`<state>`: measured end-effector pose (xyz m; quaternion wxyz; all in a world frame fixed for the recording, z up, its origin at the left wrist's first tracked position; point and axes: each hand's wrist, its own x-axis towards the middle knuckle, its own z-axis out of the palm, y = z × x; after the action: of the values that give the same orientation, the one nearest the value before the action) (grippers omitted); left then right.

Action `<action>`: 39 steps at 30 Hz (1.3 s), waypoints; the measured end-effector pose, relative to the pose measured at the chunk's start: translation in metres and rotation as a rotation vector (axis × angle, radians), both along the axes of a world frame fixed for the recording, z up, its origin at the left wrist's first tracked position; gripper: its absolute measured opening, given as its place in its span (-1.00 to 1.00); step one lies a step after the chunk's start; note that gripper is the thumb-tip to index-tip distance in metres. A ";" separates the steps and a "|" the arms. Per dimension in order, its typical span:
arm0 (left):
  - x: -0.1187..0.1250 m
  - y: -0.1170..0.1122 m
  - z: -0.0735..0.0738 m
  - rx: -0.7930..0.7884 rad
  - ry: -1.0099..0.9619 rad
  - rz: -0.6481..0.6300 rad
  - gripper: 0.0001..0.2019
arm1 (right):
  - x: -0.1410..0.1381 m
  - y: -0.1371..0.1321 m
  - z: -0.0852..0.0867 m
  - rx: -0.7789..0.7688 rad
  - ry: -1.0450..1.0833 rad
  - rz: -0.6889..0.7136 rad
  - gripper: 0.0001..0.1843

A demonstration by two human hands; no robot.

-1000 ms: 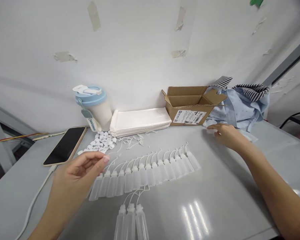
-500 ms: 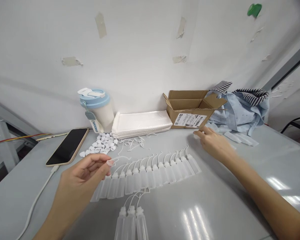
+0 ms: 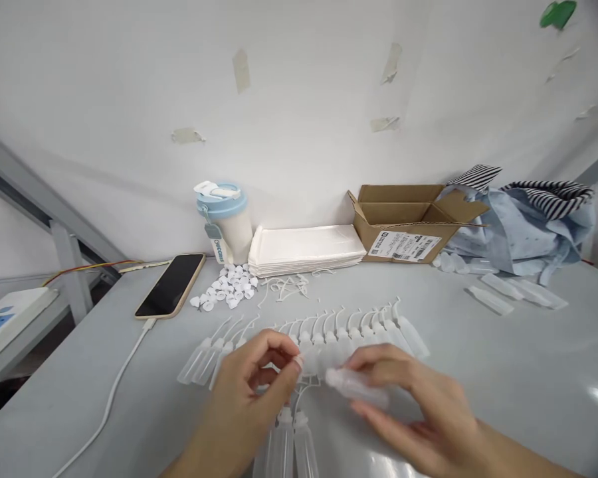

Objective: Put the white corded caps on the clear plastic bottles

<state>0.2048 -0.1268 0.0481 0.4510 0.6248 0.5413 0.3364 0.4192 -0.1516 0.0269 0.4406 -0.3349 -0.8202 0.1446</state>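
Note:
My left hand point(image 3: 259, 392) is pinched on a small white cap point(image 3: 299, 360), with the fingers curled round behind it; I cannot tell whether a thin tube is joined to it. Close by on the right, my right hand point(image 3: 418, 405) grips a translucent plastic bottle point(image 3: 356, 385) between thumb and fingers, its neck pointing left toward the cap. Behind both hands lies a row of similar bottles point(image 3: 403, 332) with thin curved white tubes on top, partly hidden. Several more tubed bottles point(image 3: 303, 448) lie nearer, below the hands.
White caps point(image 3: 229, 287) are heaped beside a phone point(image 3: 172, 285) on a cable. Loose thin tubes point(image 3: 286, 287) lie before stacked white sheets point(image 3: 306, 247). A lidded cup point(image 3: 236, 232), an open carton point(image 3: 406, 232), blue cloth point(image 3: 518, 232) and loose bottles point(image 3: 498, 299) stand or lie along the back.
My right hand has come from beside the carton to the middle, now with a bottle in it. My left hand has moved right, still pinching the cap. The view has turned left.

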 end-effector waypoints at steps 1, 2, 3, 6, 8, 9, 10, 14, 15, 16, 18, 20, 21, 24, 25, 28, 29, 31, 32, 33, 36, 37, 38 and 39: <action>0.002 -0.002 -0.002 0.049 0.018 -0.055 -0.90 | -0.003 -0.003 0.000 -0.015 -0.021 0.053 -0.82; 0.003 -0.003 -0.005 0.118 0.031 -0.115 -0.91 | -0.004 -0.006 -0.001 -0.028 -0.052 0.095 -0.81; 0.003 -0.005 -0.007 0.198 0.034 -0.175 -0.91 | -0.005 -0.007 -0.001 -0.027 -0.079 0.125 -0.80; 0.002 -0.008 -0.012 0.392 0.006 -0.297 -0.86 | -0.006 -0.010 -0.001 0.018 -0.140 0.148 -0.77; 0.001 -0.010 -0.012 0.426 -0.003 -0.328 -0.83 | -0.005 -0.010 0.001 0.033 -0.173 0.134 -0.77; 0.000 -0.010 -0.011 0.415 -0.003 -0.335 -0.83 | -0.005 -0.010 0.001 0.031 -0.192 0.123 -0.76; -0.001 -0.010 -0.010 0.398 -0.005 -0.337 -0.82 | -0.005 -0.010 0.002 0.037 -0.199 0.104 -0.75; -0.002 -0.011 -0.009 0.361 -0.036 -0.323 -0.81 | -0.004 -0.007 -0.001 0.012 -0.204 0.050 -0.70; -0.002 -0.011 -0.010 0.377 -0.049 -0.316 -0.79 | -0.004 -0.007 -0.003 0.014 -0.190 0.045 -0.70; -0.002 -0.012 -0.010 0.393 -0.053 -0.313 -0.77 | -0.003 -0.006 -0.005 0.018 -0.183 0.042 -0.70; -0.003 -0.014 -0.010 0.433 -0.037 -0.308 -0.71 | -0.003 -0.005 -0.007 0.035 -0.180 0.039 -0.68; -0.004 -0.016 -0.010 0.471 0.005 -0.306 -0.64 | -0.004 -0.005 -0.010 0.056 -0.165 0.020 -0.69; -0.005 -0.017 -0.010 0.490 0.029 -0.300 -0.60 | -0.004 -0.005 -0.010 0.063 -0.151 0.008 -0.70; -0.005 -0.019 -0.012 0.539 0.083 -0.292 -0.55 | -0.005 -0.005 -0.013 0.081 -0.111 -0.051 -0.72; -0.005 -0.019 -0.013 0.556 0.087 -0.294 -0.54 | -0.005 -0.006 -0.014 0.083 -0.108 -0.073 -0.73; -0.003 -0.022 -0.021 0.597 0.074 -0.301 -0.52 | -0.006 -0.005 -0.016 0.099 -0.110 -0.145 -0.73; -0.002 -0.023 -0.023 0.603 0.081 -0.306 -0.51 | -0.006 -0.005 -0.016 0.104 -0.110 -0.160 -0.74; 0.000 -0.025 -0.027 0.612 0.107 -0.326 -0.49 | -0.005 -0.004 -0.016 0.113 -0.107 -0.174 -0.72; 0.001 -0.025 -0.029 0.621 0.123 -0.341 -0.48 | -0.005 -0.004 -0.017 0.110 -0.105 -0.171 -0.71; 0.002 -0.026 -0.029 0.633 0.141 -0.359 -0.48 | -0.005 -0.004 -0.017 0.101 -0.106 -0.163 -0.68; 0.003 -0.027 -0.030 0.685 0.212 -0.390 -0.48 | -0.005 -0.003 -0.018 0.078 -0.118 -0.130 -0.61; 0.003 -0.027 -0.030 0.706 0.243 -0.392 -0.47 | -0.005 -0.003 -0.017 0.071 -0.118 -0.113 -0.59; 0.003 -0.027 -0.029 0.730 0.270 -0.396 -0.46 | -0.005 -0.003 -0.017 0.064 -0.118 -0.093 -0.58; 0.003 -0.026 -0.029 0.756 0.289 -0.403 -0.45 | -0.005 -0.003 -0.016 0.056 -0.114 -0.073 -0.58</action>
<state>0.2082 -0.1529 0.0188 0.1674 0.8791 0.3056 0.3252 0.4138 -0.1545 0.0107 0.4071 -0.3599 -0.8350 0.0862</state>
